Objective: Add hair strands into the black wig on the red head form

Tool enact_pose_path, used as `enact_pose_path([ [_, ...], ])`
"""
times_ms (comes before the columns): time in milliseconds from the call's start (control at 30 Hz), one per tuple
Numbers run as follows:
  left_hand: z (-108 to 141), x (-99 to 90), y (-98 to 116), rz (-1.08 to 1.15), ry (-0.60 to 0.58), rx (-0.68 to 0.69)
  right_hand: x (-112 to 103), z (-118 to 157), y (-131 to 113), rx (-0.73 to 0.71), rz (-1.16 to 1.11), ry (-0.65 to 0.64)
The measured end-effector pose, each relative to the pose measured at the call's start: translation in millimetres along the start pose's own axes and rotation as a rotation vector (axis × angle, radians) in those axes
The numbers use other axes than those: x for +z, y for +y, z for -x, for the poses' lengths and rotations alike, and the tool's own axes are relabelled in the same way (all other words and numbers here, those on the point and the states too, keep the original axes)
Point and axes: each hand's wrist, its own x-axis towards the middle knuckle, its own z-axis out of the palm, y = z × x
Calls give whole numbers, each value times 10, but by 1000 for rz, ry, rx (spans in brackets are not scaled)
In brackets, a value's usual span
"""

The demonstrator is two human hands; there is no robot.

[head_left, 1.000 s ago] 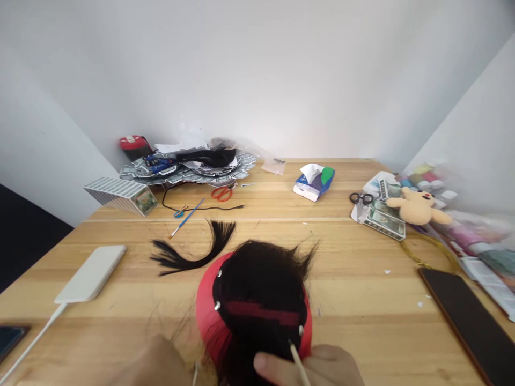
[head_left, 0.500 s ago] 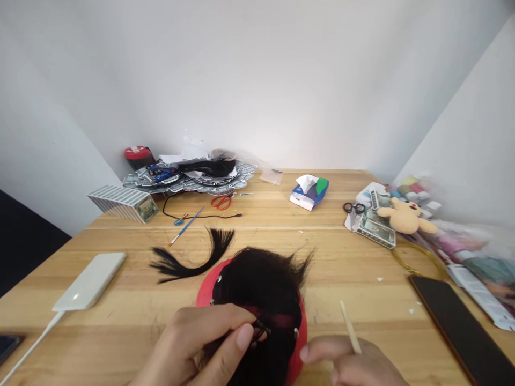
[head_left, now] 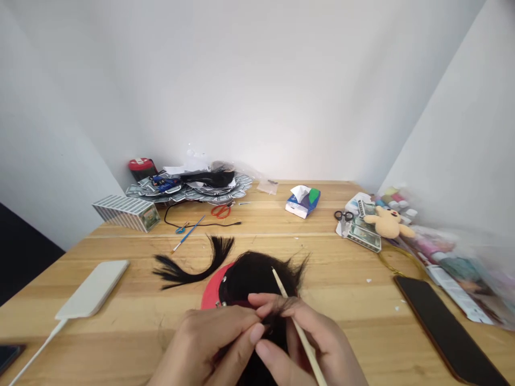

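Observation:
A dark mass of hair (head_left: 257,273) lies on a round red base (head_left: 212,292) at the front of the table, with small pale pin heads along its left edge. Above it, my left hand (head_left: 219,338) is closed, thumb and forefinger pinching a small dark tuft of hair. My right hand (head_left: 309,338) meets it at the same tuft, fingers curled. Across that hand rests a slim pale stick (head_left: 300,332) with a fine tip, pointing up and away over the hair. The fingers hide the lower hair.
Left are a loose hair strip (head_left: 193,276), a white power bank (head_left: 92,289) and a blue brush (head_left: 189,234). Red scissors (head_left: 221,210) and tissues (head_left: 303,201) sit farther back. Right are black scissors (head_left: 344,216), a doll (head_left: 388,222) and a phone (head_left: 446,332).
My right hand has moved left to meet my left hand at the tuft, bringing the pale stick over the hair. The view has tilted up slightly. My left hand keeps its pinch.

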Motion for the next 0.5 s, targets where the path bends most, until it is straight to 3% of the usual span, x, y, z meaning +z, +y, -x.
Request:
enact_pose_path([
  [133, -3, -36, -30, 57, -35, -61, 66, -68, -58, 50, -81, -40],
  [267, -59, -75, -24, 151, 20, -99, 24, -52, -19, 101, -149, -100],
  [400, -102, -103, -67, 329, 80, -197, 0, 6, -24, 101, -69, -103],
  [500, -108, -122, -114, 488, 106, -312, 15, 47, -4, -2, 64, -111],
])
